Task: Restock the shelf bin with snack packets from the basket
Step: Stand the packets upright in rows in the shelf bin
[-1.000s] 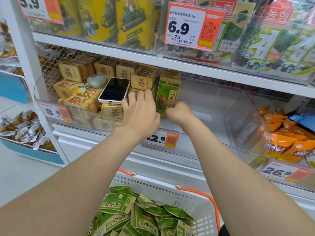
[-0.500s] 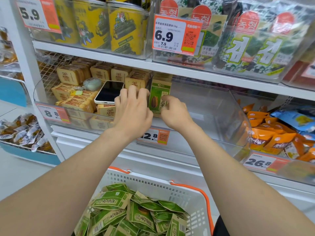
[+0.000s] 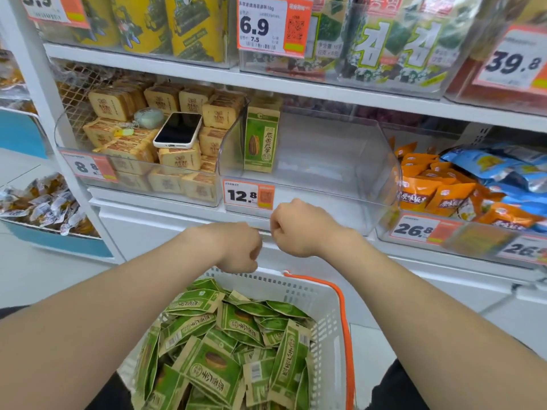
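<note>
Restocking looks barely begun. 1 green snack packet (image 3: 260,140) stands upright at the left end of the clear shelf bin (image 3: 325,184), mid-frame, close to the bin's left wall and above the 12.8 price tag (image 3: 248,195). More may be lined up behind it, but I cannot tell. Nothing else shows through the bin's clear front.

The white basket (image 3: 328,306) at the bottom centre of the frame carries a deep heap of packets (image 3: 231,344) of the same green kind, lying flat and crossed over one another. So nearly all the work is left.

Both arms reach out between bin and basket. The left grip (image 3: 236,247) hangs just above the basket's far rim, clenched with nothing seen in it. The right grip (image 3: 296,229), just beside it and in front of the shelf edge, is clenched too and holds nothing. My guess is that the next pick comes from the heap.
</note>
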Available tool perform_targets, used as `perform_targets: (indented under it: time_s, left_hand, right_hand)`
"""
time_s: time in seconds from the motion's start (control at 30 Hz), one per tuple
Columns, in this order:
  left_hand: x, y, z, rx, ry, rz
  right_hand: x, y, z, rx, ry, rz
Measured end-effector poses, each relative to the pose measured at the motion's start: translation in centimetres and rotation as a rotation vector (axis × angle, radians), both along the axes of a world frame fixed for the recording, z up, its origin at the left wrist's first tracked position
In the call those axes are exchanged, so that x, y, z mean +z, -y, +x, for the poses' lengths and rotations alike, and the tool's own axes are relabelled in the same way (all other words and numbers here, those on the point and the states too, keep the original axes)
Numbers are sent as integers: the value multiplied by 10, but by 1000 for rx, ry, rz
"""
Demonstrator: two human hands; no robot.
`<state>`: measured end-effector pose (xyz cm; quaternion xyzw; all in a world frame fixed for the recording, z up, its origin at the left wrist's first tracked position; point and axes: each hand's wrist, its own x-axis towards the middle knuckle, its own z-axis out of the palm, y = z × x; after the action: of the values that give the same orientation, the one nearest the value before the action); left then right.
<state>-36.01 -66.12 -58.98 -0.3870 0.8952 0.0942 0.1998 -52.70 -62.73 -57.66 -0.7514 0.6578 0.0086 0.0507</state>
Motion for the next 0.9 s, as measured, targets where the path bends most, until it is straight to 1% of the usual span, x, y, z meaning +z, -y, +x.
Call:
perform_targets:
  time_s: [0.07, 0.13, 0.2, 0.3, 0.33, 0.4, 0.5, 0.63, 0.77, 0.9]
  left_hand:
    - [-18, -6, -1, -3, 114, 80]
    - [-33, -9, -2, -22, 181, 88]
    - [-46, -11, -4, -38, 230, 83]
    - [-64, -13, -6, -52, 233, 88]
    - [-70, -15, -6, -65, 242, 80]
    - [-86, -17, -6, -140, 322, 48]
    - [-113, -25, -4, -266, 488, 6]
    - [-154, -33, -1, -359, 607, -34]
    - [-156, -31, -4, -333, 586, 42]
    - [-138, -21, -8, -332, 462, 22]
  right_hand:
    - [-21, -15, -1, 40, -74, 188]
    - [-39, -28, 1, 63, -119, 329]
    - [-56, -38, 5, 82, -159, 422]
    - [-72, -46, 10, 117, -233, 516]
    - [-77, -45, 11, 111, -251, 527]
    - [-81, -44, 13, 118, -268, 516]
    - [-83, -40, 13, 134, -234, 506]
    - [-85, -33, 12, 145, -219, 486]
    - [-83, -28, 12, 140, -215, 480]
    - [-84, -23, 10, 139, -213, 487]
